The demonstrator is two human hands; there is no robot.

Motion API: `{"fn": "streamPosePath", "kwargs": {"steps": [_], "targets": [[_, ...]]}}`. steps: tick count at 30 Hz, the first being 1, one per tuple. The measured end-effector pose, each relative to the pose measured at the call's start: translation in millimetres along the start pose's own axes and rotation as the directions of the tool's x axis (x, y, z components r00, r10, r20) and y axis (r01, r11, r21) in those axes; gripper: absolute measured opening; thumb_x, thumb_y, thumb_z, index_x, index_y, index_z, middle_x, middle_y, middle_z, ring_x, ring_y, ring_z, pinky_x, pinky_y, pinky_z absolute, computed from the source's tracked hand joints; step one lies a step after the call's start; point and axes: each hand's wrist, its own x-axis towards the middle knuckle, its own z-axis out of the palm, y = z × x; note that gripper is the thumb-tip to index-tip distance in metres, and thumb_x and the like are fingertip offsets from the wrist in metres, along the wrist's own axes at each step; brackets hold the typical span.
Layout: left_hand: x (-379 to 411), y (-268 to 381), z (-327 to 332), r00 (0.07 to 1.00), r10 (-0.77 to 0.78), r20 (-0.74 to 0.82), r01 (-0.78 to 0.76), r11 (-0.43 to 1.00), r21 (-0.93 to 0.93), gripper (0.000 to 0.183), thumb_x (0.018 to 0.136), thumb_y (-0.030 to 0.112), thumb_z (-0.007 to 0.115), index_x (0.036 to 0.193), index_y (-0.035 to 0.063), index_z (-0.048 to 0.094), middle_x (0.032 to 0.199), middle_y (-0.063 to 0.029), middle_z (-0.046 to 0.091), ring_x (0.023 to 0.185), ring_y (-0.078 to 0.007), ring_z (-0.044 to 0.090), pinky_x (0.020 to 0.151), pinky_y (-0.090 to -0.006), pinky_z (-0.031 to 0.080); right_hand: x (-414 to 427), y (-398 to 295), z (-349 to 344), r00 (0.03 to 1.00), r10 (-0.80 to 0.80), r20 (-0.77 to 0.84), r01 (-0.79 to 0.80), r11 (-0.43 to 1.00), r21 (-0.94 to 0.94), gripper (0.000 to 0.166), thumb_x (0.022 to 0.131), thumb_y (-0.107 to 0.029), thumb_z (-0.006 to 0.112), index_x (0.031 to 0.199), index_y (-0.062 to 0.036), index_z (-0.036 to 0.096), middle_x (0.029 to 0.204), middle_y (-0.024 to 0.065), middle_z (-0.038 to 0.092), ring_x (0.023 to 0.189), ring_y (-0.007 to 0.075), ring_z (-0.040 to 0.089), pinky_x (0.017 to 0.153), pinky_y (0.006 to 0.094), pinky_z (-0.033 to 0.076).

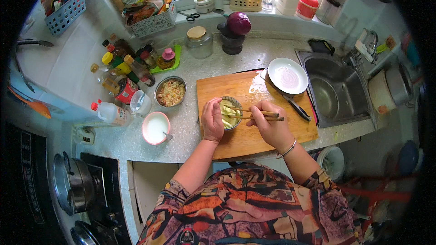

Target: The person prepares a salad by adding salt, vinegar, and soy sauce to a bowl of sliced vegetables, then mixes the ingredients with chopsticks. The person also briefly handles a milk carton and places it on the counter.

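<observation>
A small patterned bowl [235, 127] stands on the wooden cutting board [235, 148] and holds pale green, sliced food [229, 113]. My left hand [212, 120] is cupped against the bowl's left side, steadying it. In my right hand [270, 127] is a pair of wooden chopsticks [264, 113], with their tips down in the food. Right of the bowl, a kitchen knife [297, 109] with a black handle lies on the board, its blade partly under a white plate [289, 71].
Left of the board are a metal bowl of chopped food [171, 92], a pink-rimmed bowl of white contents [155, 128] with a spoon, and several bottles [119, 63]. A sink [333, 78] lies right; a red onion [238, 23] tops a mortar [231, 42] behind. A pot [73, 183] sits lower left.
</observation>
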Motion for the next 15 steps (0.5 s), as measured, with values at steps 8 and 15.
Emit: {"fn": "streamPosePath", "kwargs": {"steps": [8, 15], "targets": [[-1.9, -1.2, 1.2, 1.0, 0.001, 0.001, -0.001, 1.0, 0.018, 0.032, 0.1, 0.021, 0.04, 0.102, -0.0021, 0.061, 0.103, -0.0175, 0.062, 0.099, -0.032, 0.059, 0.09, -0.0361, 0.045, -3.9, -8.2, 3.5, 0.988, -0.147, 0.048, 0.15, 0.986, -0.075, 0.015, 0.091, -0.011, 0.057, 0.083, 0.0021, 0.06, 0.068, 0.0102, 0.065, 0.062, 0.0152, 0.067, 0.055, 0.0248, 0.049], [-2.4, -4.1, 1.4, 1.0, 0.015, -0.015, -0.015, 1.0, 0.025, 0.031, 0.1, 0.022, 0.041, 0.101, -0.0018, 0.061, 0.103, -0.0176, 0.062, 0.099, -0.0318, 0.059, 0.089, -0.036, 0.045, 4.0, -31.6, -15.0, 0.998, -0.036, 0.042, 0.036, 0.999, -0.009, 0.018, 0.092, -0.011, 0.056, 0.083, 0.0037, 0.058, 0.068, 0.0083, 0.063, 0.062, 0.015, 0.067, 0.052, 0.0245, 0.049]]}}
